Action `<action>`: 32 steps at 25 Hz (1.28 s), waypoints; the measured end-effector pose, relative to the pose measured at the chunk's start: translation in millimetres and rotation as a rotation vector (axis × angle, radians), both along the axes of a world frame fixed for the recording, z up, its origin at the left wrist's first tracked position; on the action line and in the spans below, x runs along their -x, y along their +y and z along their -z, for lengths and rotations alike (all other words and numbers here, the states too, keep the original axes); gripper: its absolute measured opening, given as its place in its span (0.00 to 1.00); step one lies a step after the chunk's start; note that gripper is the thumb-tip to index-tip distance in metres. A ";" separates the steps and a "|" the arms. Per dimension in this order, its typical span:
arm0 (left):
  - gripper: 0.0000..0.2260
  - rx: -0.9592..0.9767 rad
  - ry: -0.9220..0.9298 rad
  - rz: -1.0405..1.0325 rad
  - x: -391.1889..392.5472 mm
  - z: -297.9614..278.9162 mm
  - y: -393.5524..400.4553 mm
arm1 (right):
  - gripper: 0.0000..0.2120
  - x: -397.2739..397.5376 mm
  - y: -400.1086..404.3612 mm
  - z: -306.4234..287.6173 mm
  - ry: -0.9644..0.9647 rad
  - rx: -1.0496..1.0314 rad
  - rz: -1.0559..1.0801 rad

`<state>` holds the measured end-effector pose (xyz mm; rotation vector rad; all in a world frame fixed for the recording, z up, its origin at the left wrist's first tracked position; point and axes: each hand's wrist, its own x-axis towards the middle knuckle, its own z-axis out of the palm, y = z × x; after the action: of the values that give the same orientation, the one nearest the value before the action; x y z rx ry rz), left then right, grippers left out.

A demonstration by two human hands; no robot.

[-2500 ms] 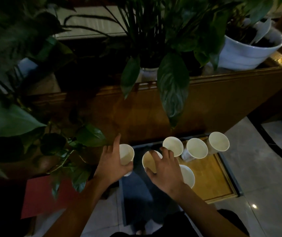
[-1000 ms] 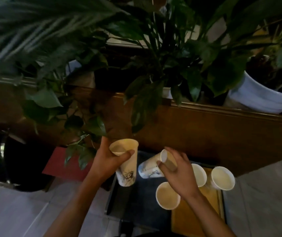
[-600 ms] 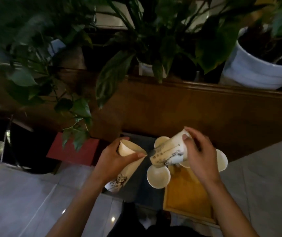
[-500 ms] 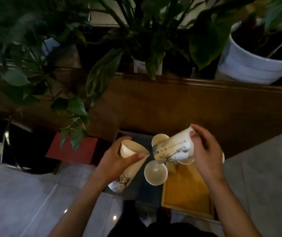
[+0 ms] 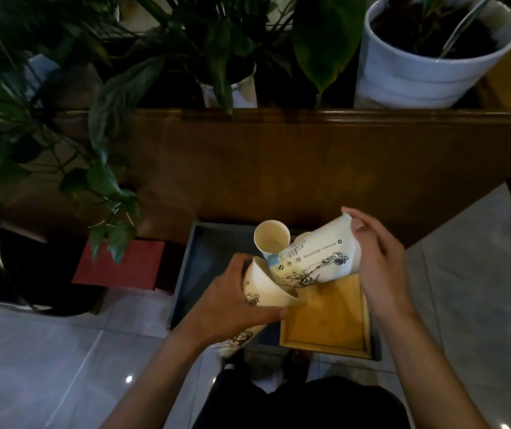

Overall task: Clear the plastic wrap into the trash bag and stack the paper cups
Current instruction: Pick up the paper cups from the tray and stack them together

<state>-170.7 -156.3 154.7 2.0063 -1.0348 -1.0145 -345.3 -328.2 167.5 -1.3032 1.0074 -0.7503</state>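
Left hand (image 5: 232, 300): fingers wrapped around a tilted paper cup (image 5: 263, 291), its mouth turned up and to the right, I judge so that it can receive the next one.
Upright cup (image 5: 271, 239): stands behind the two hands, waiting its turn.
Right hand (image 5: 378, 261): fingers clasp the rim end of a second cup (image 5: 313, 261), laid sideways with its base aimed into the left one's mouth, apparently for nesting.
Wooden tray (image 5: 325, 323): lies beneath, just below both hands.
Plastic wrap, trash bag: not identifiable here.
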 end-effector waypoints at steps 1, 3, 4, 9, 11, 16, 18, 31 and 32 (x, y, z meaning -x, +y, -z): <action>0.36 0.012 0.005 0.021 4.1 -0.4 -0.4 | 0.20 3.4 2.4 1.1 0.004 -0.008 -0.011; 0.37 0.040 0.021 0.061 10.8 -1.7 -1.3 | 0.19 9.0 5.4 2.7 0.010 -0.015 -0.021; 0.37 0.048 0.021 0.086 14.6 -2.1 -2.0 | 0.18 12.4 5.9 2.8 0.011 -0.019 -0.018; 0.40 0.026 -0.036 0.138 26.2 1.3 0.7 | 0.19 23.7 10.2 7.8 0.027 -0.060 -0.035; 0.41 0.025 -0.076 0.152 27.7 0.5 2.3 | 0.19 24.7 14.2 8.8 0.029 -0.104 -0.107; 0.40 -0.013 -0.118 0.183 32.7 -4.7 0.3 | 0.21 22.2 24.2 6.6 0.045 -0.150 -0.275; 0.40 -0.023 -0.106 0.194 35.8 -5.0 0.9 | 0.22 21.4 27.1 6.8 0.038 -0.167 -0.242; 0.41 0.004 -0.198 0.128 50.5 3.6 7.3 | 0.16 9.7 53.4 15.2 0.120 -0.105 -0.365; 0.41 0.008 -0.210 0.120 51.7 3.6 7.1 | 0.16 9.5 53.4 14.4 0.120 -0.107 -0.370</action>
<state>-222.4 -149.1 151.2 2.0983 -1.2812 -0.8715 -354.8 -274.8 153.1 -1.4016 0.8545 -0.3361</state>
